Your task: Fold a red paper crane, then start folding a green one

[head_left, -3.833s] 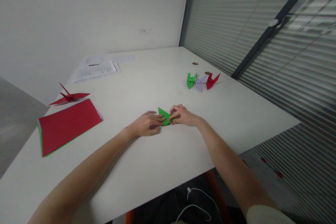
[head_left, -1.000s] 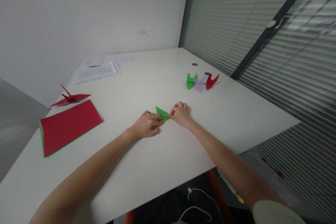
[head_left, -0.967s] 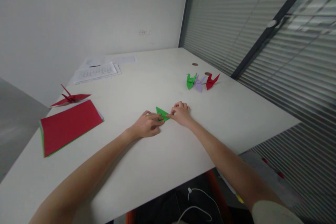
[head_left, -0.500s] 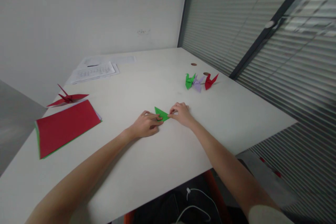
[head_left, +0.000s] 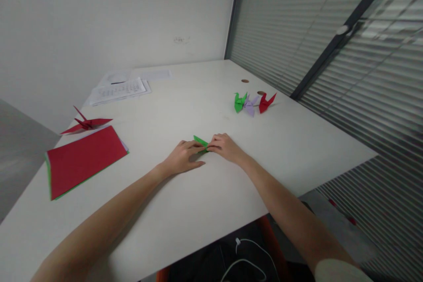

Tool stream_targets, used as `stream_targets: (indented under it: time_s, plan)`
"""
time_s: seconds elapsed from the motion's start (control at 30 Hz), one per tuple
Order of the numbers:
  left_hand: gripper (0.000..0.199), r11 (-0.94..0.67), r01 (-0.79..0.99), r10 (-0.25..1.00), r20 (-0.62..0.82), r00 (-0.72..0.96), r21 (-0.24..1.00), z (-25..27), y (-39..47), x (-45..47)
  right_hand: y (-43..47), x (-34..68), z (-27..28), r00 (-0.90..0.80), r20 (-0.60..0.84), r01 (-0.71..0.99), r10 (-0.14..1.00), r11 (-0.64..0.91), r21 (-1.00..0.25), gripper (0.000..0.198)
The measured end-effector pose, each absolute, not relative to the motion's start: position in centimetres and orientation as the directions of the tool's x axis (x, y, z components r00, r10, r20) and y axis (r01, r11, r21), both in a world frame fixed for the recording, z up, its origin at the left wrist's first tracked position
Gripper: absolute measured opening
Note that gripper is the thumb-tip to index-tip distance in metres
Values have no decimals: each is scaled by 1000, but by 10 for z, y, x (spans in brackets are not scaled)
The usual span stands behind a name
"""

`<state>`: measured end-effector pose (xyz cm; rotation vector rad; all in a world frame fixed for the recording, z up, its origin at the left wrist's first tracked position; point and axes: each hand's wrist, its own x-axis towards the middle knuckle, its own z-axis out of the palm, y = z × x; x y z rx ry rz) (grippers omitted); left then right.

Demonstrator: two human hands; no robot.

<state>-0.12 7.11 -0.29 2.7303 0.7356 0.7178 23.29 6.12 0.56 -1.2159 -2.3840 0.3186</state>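
A small folded piece of green origami paper [head_left: 200, 140] lies on the white table, partly hidden under my fingers. My left hand [head_left: 183, 157] rests on its near left side, fingers stretched over the paper and thumb spread apart on the table. From the right, my right hand [head_left: 224, 147] pinches the paper's right corner, its fingertips meeting those of the left hand. How the fold lies beneath the fingers cannot be made out.
On the left, a red paper crane [head_left: 86, 124] sits behind a stack of red-topped coloured sheets [head_left: 84, 158]. Written papers [head_left: 119, 90] lie at the back left. Green [head_left: 239, 103], lilac [head_left: 250, 106] and red [head_left: 265, 104] cranes stand at the right, near the blinds [head_left: 274, 31].
My right hand has moved left with the paper's right corner, bringing it over toward the left fingers. Less of the green triangle shows. My left thumb has moved away from the fingers.
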Motion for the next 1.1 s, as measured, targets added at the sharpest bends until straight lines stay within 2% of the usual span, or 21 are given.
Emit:
stream_targets:
  time_s: [0.13, 0.27, 0.37, 0.43, 0.53, 0.6, 0.67, 0.77, 0.9, 1.1]
  plan:
    - [25, -861, 449, 506, 479, 717, 237, -6, 72, 0, 57, 229, 7, -517, 356, 685, 778, 626, -373, 25]
    - [26, -826, 500, 554, 543, 631, 262, 1, 68, 4, 55, 224, 7, -509, 402, 678, 761, 642, -357, 21]
    - [25, -780, 484, 625, 534, 569, 397, 16, 61, 8, 54, 220, 9, -478, 455, 636, 751, 653, -411, 22]
    - [24, -699, 445, 714, 505, 485, 560, 25, 59, 11, 52, 219, 12, -458, 492, 556, 740, 670, -491, 29]
    - [23, -502, 318, 843, 373, 388, 804, 33, 61, 12, 50, 216, 15, -395, 509, 410, 765, 642, -648, 42]
    - [26, -377, 231, 891, 282, 356, 897, 34, 64, 12, 50, 215, 15, -349, 489, 325, 800, 592, -737, 41]
    - [27, -310, 184, 906, 231, 354, 933, 34, 66, 12, 51, 213, 14, -308, 459, 267, 833, 539, -799, 36]
    - [24, -302, 192, 896, 209, 392, 934, 34, 66, 13, 53, 211, 10, -262, 395, 226, 880, 454, -862, 31]
    - [25, -279, 175, 884, 181, 431, 944, 35, 63, 15, 54, 210, 6, -285, 295, 177, 912, 353, -919, 32]
    - [36, -246, 122, 916, 190, 355, 962, 27, 68, 14, 54, 206, 7, -310, 188, 169, 932, 249, -954, 37]
